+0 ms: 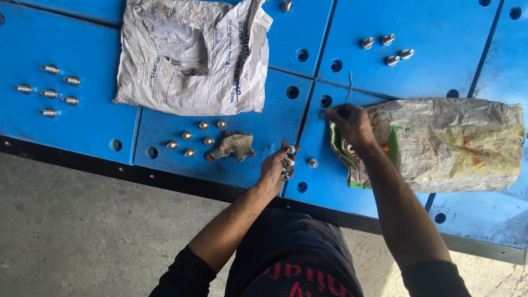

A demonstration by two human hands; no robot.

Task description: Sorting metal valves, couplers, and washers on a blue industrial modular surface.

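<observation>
My left hand (276, 164) is closed around a bunch of metal bolts (289, 161) above the near edge of a blue panel (258, 129). One loose bolt (313, 163) stands on the panel just to its right. My right hand (350, 122) is blurred and pinched at the open mouth of a woven sack (440, 144) lying on its side. Whether its fingers hold the sack's edge or a small part, I cannot tell.
A second crumpled white sack (192, 55) lies at the back. Bolt groups stand on the panels: left (50, 91), middle (195, 137), back right (386, 48). A worn glove (234, 146) lies near the middle group. Round holes dot the panels. Concrete floor (82, 231) lies below.
</observation>
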